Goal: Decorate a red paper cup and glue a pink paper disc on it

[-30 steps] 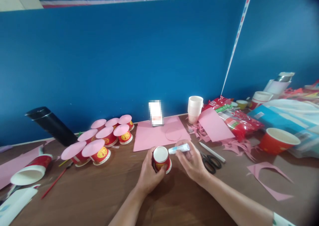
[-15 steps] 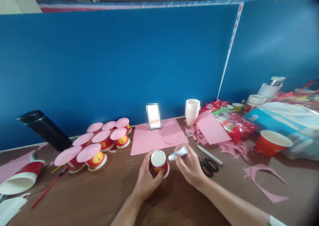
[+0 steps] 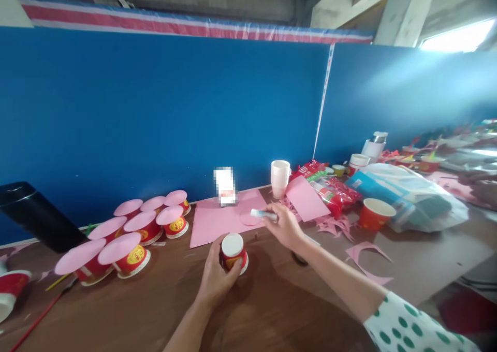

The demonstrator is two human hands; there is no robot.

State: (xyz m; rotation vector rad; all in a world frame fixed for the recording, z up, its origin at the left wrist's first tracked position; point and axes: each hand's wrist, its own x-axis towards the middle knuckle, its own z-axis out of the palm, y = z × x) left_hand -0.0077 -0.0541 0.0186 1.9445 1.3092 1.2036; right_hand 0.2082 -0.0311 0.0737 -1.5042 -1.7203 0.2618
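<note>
My left hand (image 3: 216, 274) is wrapped round a red paper cup (image 3: 233, 248) that stands upside down on the brown table, its white base facing up. In my right hand (image 3: 285, 228) is a glue stick (image 3: 264, 214), pinched between thumb and fingers and pointing left. It hangs over a pink sheet (image 3: 209, 222), above a circle (image 3: 248, 216) drawn on that sheet. To the left stand several upturned red cups with pink paper discs on top, such as this disc-topped cup (image 3: 126, 253). My right forearm hides most of the scissors (image 3: 298, 259).
A stack of white cups (image 3: 280, 178) stands by the blue partition (image 3: 174, 108). Right of it lie a pink card (image 3: 306, 199), a red packet (image 3: 337, 194), paper scraps (image 3: 368, 261), an orange cup (image 3: 376, 215) and a plastic bag (image 3: 435, 202). A black bottle (image 3: 39, 217) leans at left.
My right hand has lifted the glue stick away from the cup, up over the pink sheet. My left hand keeps hold of the cup. The view has turned right and tilted up.
</note>
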